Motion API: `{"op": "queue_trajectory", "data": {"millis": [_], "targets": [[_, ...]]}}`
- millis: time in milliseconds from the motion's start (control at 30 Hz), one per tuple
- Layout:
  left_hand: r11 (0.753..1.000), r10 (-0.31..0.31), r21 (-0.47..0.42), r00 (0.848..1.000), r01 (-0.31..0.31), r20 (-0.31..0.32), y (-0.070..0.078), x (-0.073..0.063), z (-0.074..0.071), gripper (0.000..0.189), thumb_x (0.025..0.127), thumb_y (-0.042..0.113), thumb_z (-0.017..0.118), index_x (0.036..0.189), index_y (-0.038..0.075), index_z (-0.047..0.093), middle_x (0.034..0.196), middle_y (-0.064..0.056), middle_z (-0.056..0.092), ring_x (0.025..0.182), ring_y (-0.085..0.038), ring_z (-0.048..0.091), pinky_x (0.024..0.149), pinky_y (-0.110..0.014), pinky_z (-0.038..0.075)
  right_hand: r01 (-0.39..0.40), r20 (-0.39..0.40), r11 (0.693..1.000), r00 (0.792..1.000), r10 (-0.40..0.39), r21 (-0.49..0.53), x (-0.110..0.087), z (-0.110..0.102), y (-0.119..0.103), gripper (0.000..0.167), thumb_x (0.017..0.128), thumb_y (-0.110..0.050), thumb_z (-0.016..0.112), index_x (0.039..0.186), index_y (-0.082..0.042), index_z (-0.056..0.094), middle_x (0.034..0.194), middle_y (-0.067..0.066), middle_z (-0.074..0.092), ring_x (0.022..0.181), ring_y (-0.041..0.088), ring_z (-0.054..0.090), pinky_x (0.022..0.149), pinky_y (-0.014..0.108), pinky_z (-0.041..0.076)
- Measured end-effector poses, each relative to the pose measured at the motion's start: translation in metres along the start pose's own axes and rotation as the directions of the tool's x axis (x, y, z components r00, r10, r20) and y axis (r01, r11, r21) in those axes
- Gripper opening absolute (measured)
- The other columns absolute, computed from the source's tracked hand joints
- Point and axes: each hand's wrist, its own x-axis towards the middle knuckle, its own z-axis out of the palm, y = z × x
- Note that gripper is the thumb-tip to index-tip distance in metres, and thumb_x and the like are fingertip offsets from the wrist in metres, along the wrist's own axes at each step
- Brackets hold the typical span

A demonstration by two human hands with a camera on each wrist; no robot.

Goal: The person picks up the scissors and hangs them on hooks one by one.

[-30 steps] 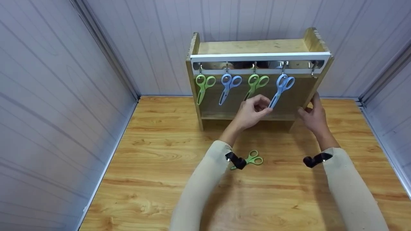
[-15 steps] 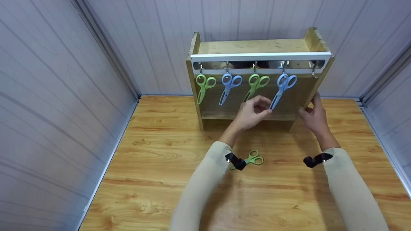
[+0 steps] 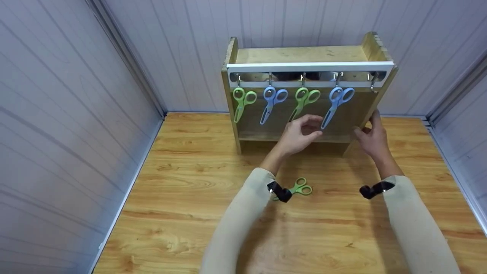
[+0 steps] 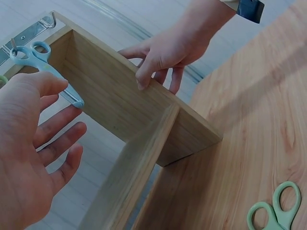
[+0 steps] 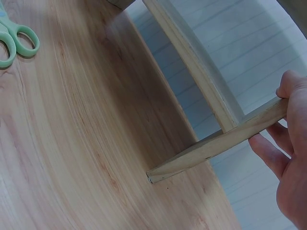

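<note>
Blue-handled scissors (image 3: 333, 102) hang by one handle loop from a metal hook on the wooden rack (image 3: 377, 101), blades down. Beside their lower tip is my left hand (image 3: 296, 135), thumb and forefinger apart around the blade end; in the left wrist view the other fingers (image 4: 62, 148) spread loosely. My right hand (image 3: 372, 140) grips the rack's right side panel, thumb on the front and fingers behind. To the left hang green scissors (image 3: 301, 101), blue scissors (image 3: 270, 101) and more green scissors (image 3: 239, 101), each on its own hook.
Another pair of green scissors (image 3: 298, 187) lies on the wood-grain table (image 3: 182, 213), partly hidden by the left wrist's camera mount. At the rack's right end a hook (image 3: 373, 83) bears nothing. Panelled walls (image 3: 68, 114) stand at left, right and behind.
My left thumb and forefinger have parted from the blue scissors' tip, which now hangs free and slightly further right. The right hand keeps its grip on the rack.
</note>
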Motion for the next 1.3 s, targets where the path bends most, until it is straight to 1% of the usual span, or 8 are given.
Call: {"op": "queue_trajectory", "data": {"millis": [267,500,667,767,867,933,1100,1300], "targets": [[0.996,-0.012,0.084,1.0,0.013,-0.015,-0.006,-0.002,-0.004,0.042,0.104,0.014,0.077,0.145,0.008,0.072,0.136,-0.013,0.081,0.129,-0.022,0.075,0.111,-0.023,0.054,-0.018,0.005,1.0,1.0,0.018,-0.016,0.0,-0.001,-0.001,0.087,0.111,-0.007,0.056,0.182,-0.022,0.008,0.181,0.031,0.03,0.149,0.064,0.053,0.084,0.002,0.049],[0.998,-0.025,0.057,1.0,0.025,-0.004,-0.009,-0.008,-0.006,0.041,0.105,0.012,0.075,0.145,0.007,0.071,0.136,-0.016,0.081,0.128,-0.026,0.077,0.11,-0.028,0.057,-0.007,0.005,0.999,1.0,0.007,-0.036,0.0,-0.002,-0.002,0.086,0.111,-0.009,0.057,0.182,-0.022,0.009,0.181,0.029,0.03,0.152,0.058,0.051,0.087,0.002,0.047],[0.999,-0.035,0.035,0.999,0.035,0.004,-0.012,-0.013,-0.007,0.039,0.106,0.011,0.074,0.145,0.006,0.071,0.135,-0.016,0.081,0.124,-0.022,0.078,0.106,-0.026,0.059,-0.008,0.002,0.998,1.0,0.008,-0.057,0.0,-0.002,-0.001,0.086,0.111,-0.008,0.056,0.181,-0.021,0.009,0.181,0.029,0.03,0.154,0.056,0.049,0.089,0.003,0.047],[0.999,-0.053,0.01,0.999,0.053,0.011,-0.016,-0.016,-0.006,0.039,0.107,0.01,0.074,0.145,0.003,0.071,0.135,-0.018,0.081,0.121,-0.022,0.079,0.102,-0.026,0.06,-0.022,0.001,0.997,1.0,0.022,-0.077,0.001,-0.002,-0.001,0.085,0.111,-0.008,0.055,0.181,-0.02,0.009,0.182,0.028,0.03,0.157,0.054,0.046,0.103,0.017,0.055],[0.998,-0.065,0.007,0.998,0.064,0.012,-0.02,-0.019,-0.006,0.038,0.107,0.01,0.073,0.144,0.002,0.071,0.135,-0.019,0.081,0.119,-0.023,0.079,0.1,-0.026,0.06,-0.032,-0.002,0.995,0.999,0.032,-0.093,0.001,-0.003,0.0,0.086,0.111,-0.008,0.055,0.182,-0.022,0.008,0.182,0.026,0.031,0.159,0.05,0.045,0.114,0.034,0.057],[0.997,-0.068,0.023,0.998,0.068,0.01,-0.022,-0.022,-0.007,0.037,0.107,0.01,0.073,0.143,0.003,0.072,0.134,-0.017,0.081,0.119,-0.023,0.078,0.1,-0.027,0.06,-0.029,-0.007,0.996,1.0,0.029,-0.088,0.0,-0.003,0.0,0.087,0.11,-0.008,0.056,0.182,-0.022,0.008,0.182,0.026,0.031,0.159,0.051,0.046,0.113,0.029,0.056],[0.996,-0.078,0.054,0.997,0.077,0.015,-0.026,-0.031,-0.011,0.034,0.108,0.013,0.072,0.141,0.005,0.073,0.134,-0.014,0.081,0.12,-0.021,0.076,0.106,-0.033,0.06,-0.013,-0.002,1.0,1.0,0.013,-0.019,-0.002,-0.002,-0.001,0.089,0.11,-0.008,0.056,0.182,-0.022,0.006,0.179,0.033,0.031,0.15,0.064,0.052,0.086,0.003,0.051],[0.993,-0.074,0.088,0.997,0.074,0.002,-0.034,-0.041,-0.019,0.031,0.107,0.013,0.073,0.137,0.004,0.074,0.13,-0.013,0.082,0.119,-0.022,0.075,0.109,-0.041,0.06,-0.007,0.003,1.0,1.0,0.007,-0.01,-0.003,-0.001,-0.001,0.086,0.111,-0.009,0.056,0.181,-0.02,0.008,0.178,0.035,0.032,0.147,0.068,0.052,0.084,0.001,0.05]]}}
